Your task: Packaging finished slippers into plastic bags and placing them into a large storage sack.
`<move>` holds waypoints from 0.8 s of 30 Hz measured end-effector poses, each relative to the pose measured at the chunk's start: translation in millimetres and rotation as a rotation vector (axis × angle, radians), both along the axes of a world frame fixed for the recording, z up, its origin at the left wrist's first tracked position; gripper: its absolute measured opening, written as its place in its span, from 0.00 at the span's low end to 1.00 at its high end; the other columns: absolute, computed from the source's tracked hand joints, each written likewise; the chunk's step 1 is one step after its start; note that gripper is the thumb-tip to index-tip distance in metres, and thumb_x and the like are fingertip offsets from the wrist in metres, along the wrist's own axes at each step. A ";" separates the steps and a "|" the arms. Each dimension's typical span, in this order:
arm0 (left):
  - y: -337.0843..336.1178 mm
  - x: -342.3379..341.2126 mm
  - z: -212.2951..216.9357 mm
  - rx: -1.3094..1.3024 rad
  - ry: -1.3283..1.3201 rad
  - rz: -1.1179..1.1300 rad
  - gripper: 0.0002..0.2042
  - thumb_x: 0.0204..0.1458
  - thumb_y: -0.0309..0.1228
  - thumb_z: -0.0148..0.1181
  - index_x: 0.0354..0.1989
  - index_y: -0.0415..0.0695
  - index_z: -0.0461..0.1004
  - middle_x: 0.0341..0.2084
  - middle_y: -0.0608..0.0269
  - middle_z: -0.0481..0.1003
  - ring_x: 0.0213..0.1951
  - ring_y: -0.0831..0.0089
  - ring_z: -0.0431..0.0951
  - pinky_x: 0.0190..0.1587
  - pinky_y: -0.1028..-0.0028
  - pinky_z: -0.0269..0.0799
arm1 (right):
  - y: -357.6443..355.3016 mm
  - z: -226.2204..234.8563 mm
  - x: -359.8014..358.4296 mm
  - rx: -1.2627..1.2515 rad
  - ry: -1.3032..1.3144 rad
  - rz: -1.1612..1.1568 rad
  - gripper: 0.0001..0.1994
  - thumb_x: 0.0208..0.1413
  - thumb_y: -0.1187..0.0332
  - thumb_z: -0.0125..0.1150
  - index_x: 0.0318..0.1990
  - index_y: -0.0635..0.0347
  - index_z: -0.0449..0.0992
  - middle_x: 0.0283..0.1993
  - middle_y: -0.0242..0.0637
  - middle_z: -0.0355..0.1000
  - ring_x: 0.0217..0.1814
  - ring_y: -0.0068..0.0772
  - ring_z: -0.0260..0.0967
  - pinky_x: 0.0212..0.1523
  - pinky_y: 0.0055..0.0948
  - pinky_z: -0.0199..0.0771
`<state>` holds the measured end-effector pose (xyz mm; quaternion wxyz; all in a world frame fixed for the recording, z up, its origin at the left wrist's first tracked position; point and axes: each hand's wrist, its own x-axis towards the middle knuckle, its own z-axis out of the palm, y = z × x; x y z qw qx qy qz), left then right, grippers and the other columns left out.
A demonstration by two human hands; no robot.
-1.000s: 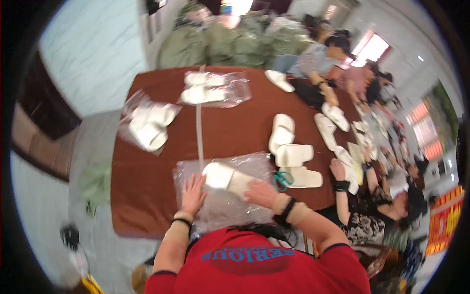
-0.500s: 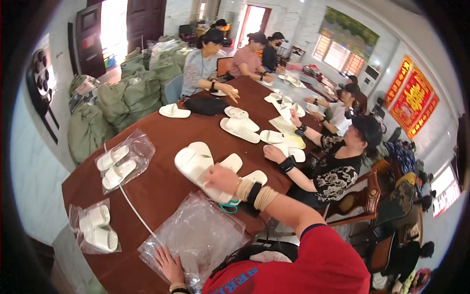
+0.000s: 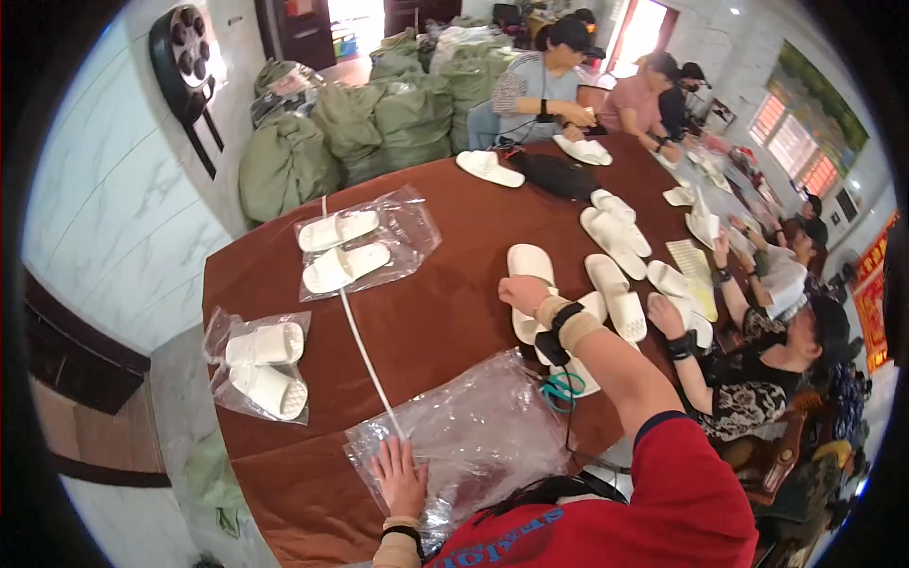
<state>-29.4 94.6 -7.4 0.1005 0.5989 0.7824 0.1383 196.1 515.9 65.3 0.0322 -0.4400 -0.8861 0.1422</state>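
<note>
My left hand [image 3: 400, 476] lies flat with fingers spread on the near edge of a stack of clear plastic bags [image 3: 473, 417]. Farther right, my right hand [image 3: 523, 292] is closed over the middle of a white slipper [image 3: 530, 260], hiding part of it; the fingertips are partly out of sight. Right beside that slipper, more white slippers [image 3: 617, 301] lie on the brown-covered table [image 3: 454, 237]. A pair of teal-handled scissors [image 3: 562, 390] sits between the bags and my right forearm. Both wrists wear tan and black bands.
Two bagged slipper pairs [image 3: 343, 248] [image 3: 268, 369] lie at the left. A white strip [image 3: 367, 355] runs across the table toward my left hand. A black bag [image 3: 554, 176] sits at the far side. Co-workers [image 3: 757, 364] handle slippers along the right and far edges. Green sacks [image 3: 412, 118] stand behind.
The view has swung left, so the table shows farther right. The slipper under my right hand has turned more upright in the picture. My left hand still rests on the bags.
</note>
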 end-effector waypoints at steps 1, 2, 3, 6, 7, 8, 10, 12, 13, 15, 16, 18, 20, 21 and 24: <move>1.3 -1.2 0.3 -0.005 -0.006 -0.009 0.30 0.54 0.44 0.56 0.64 0.45 0.62 0.68 0.53 0.54 0.70 0.52 0.47 0.69 0.47 0.37 | 13.0 -24.5 -21.9 -0.036 0.091 -0.013 0.10 0.55 0.61 0.58 0.39 0.56 0.76 0.35 0.41 0.76 0.39 0.46 0.74 0.43 0.39 0.73; -0.4 -2.7 0.3 -0.014 -0.011 -0.011 0.30 0.54 0.44 0.56 0.64 0.45 0.61 0.68 0.53 0.54 0.70 0.52 0.47 0.69 0.47 0.38 | 18.1 -39.7 -49.8 -0.079 0.182 -0.021 0.12 0.55 0.60 0.59 0.40 0.57 0.77 0.34 0.41 0.76 0.38 0.44 0.75 0.40 0.38 0.74; -0.6 -4.7 -1.1 -0.029 -0.019 -0.005 0.30 0.53 0.44 0.57 0.64 0.45 0.62 0.68 0.54 0.54 0.70 0.52 0.47 0.69 0.47 0.38 | 25.7 -51.6 -73.5 -0.256 0.304 -0.108 0.16 0.55 0.56 0.60 0.44 0.58 0.75 0.38 0.44 0.76 0.41 0.45 0.75 0.42 0.40 0.74; -4.0 -8.0 0.3 -0.081 -0.005 0.005 0.31 0.52 0.44 0.58 0.64 0.45 0.61 0.68 0.54 0.53 0.70 0.52 0.47 0.69 0.46 0.38 | 41.9 -61.2 -148.9 -0.623 0.589 -0.404 0.23 0.53 0.52 0.62 0.51 0.58 0.71 0.44 0.46 0.76 0.44 0.44 0.76 0.43 0.42 0.75; -7.0 -8.9 1.6 -0.094 -0.004 0.029 0.31 0.52 0.44 0.58 0.64 0.45 0.61 0.68 0.54 0.53 0.70 0.52 0.47 0.69 0.46 0.38 | 41.7 -60.2 -173.7 -0.796 0.759 -0.630 0.27 0.52 0.50 0.64 0.54 0.57 0.69 0.46 0.46 0.75 0.44 0.41 0.76 0.41 0.43 0.76; -8.4 -9.8 2.2 -0.117 -0.012 0.029 0.32 0.52 0.45 0.58 0.64 0.45 0.61 0.68 0.54 0.53 0.70 0.52 0.47 0.69 0.46 0.38 | 41.5 -58.4 -189.7 -0.810 0.752 -0.622 0.27 0.52 0.50 0.64 0.54 0.57 0.69 0.46 0.46 0.75 0.44 0.41 0.76 0.41 0.43 0.76; -10.1 -11.7 1.8 -0.143 -0.012 0.032 0.32 0.52 0.45 0.58 0.64 0.45 0.61 0.68 0.54 0.53 0.70 0.51 0.47 0.69 0.46 0.38 | 41.2 -53.0 -214.7 -0.764 0.922 -0.666 0.32 0.51 0.51 0.66 0.58 0.57 0.63 0.46 0.43 0.73 0.38 0.35 0.75 0.33 0.42 0.77; 5.3 -5.7 1.1 -0.110 -0.026 -0.023 0.32 0.51 0.45 0.59 0.64 0.45 0.62 0.68 0.54 0.53 0.70 0.51 0.47 0.69 0.46 0.38 | 76.7 -68.1 -204.6 -0.960 0.947 -0.658 0.23 0.50 0.58 0.67 0.50 0.64 0.72 0.35 0.37 0.74 0.34 0.31 0.72 0.28 0.36 0.73; 13.6 -3.6 0.5 -0.093 -0.036 -0.049 0.32 0.50 0.44 0.59 0.64 0.45 0.62 0.68 0.53 0.54 0.70 0.51 0.47 0.69 0.46 0.38 | 94.6 -75.4 -199.6 -0.925 0.990 -0.563 0.15 0.52 0.63 0.66 0.43 0.62 0.77 0.33 0.35 0.75 0.36 0.27 0.72 0.33 0.36 0.71; 0.8 -5.7 0.6 -0.122 -0.024 -0.013 0.32 0.50 0.43 0.59 0.64 0.45 0.62 0.68 0.53 0.54 0.70 0.51 0.47 0.69 0.46 0.38 | 54.3 -41.7 -250.0 -0.596 1.292 -0.214 0.12 0.56 0.67 0.57 0.42 0.66 0.78 0.40 0.35 0.76 0.41 0.25 0.70 0.44 0.29 0.69; 3.5 -2.5 1.8 -0.109 -0.023 -0.008 0.32 0.50 0.43 0.60 0.64 0.44 0.62 0.68 0.53 0.54 0.70 0.51 0.47 0.69 0.46 0.38 | 49.7 -18.9 -259.3 -0.660 1.465 -0.081 0.12 0.57 0.68 0.54 0.44 0.66 0.77 0.42 0.35 0.76 0.45 0.27 0.70 0.48 0.27 0.67; -9.2 -1.7 2.5 -0.117 -0.012 0.009 0.32 0.50 0.42 0.59 0.64 0.44 0.62 0.68 0.54 0.54 0.70 0.52 0.47 0.69 0.47 0.37 | 2.6 49.4 -281.3 -0.809 1.456 0.098 0.09 0.60 0.69 0.51 0.41 0.63 0.76 0.38 0.31 0.73 0.44 0.25 0.66 0.50 0.22 0.65; -8.2 -0.9 7.4 -0.062 0.050 0.024 0.31 0.51 0.41 0.59 0.64 0.44 0.62 0.68 0.54 0.54 0.70 0.52 0.47 0.70 0.49 0.38 | -31.9 121.4 -271.6 -0.772 1.329 0.175 0.10 0.62 0.64 0.53 0.45 0.58 0.73 0.39 0.27 0.68 0.43 0.18 0.65 0.42 0.23 0.68; -5.3 -0.3 6.7 -0.050 0.058 0.012 0.31 0.52 0.41 0.58 0.64 0.44 0.61 0.68 0.55 0.54 0.71 0.53 0.47 0.70 0.50 0.38 | -47.0 153.6 -259.2 -0.849 1.358 0.151 0.09 0.62 0.64 0.53 0.45 0.57 0.72 0.39 0.27 0.68 0.43 0.19 0.65 0.41 0.26 0.71; 1.7 1.8 2.3 0.001 0.071 -0.033 0.31 0.53 0.41 0.57 0.65 0.44 0.60 0.69 0.55 0.53 0.71 0.54 0.46 0.70 0.50 0.38 | -80.9 210.8 -227.7 -1.007 1.452 0.150 0.07 0.62 0.65 0.53 0.43 0.55 0.70 0.39 0.27 0.67 0.42 0.22 0.67 0.40 0.35 0.76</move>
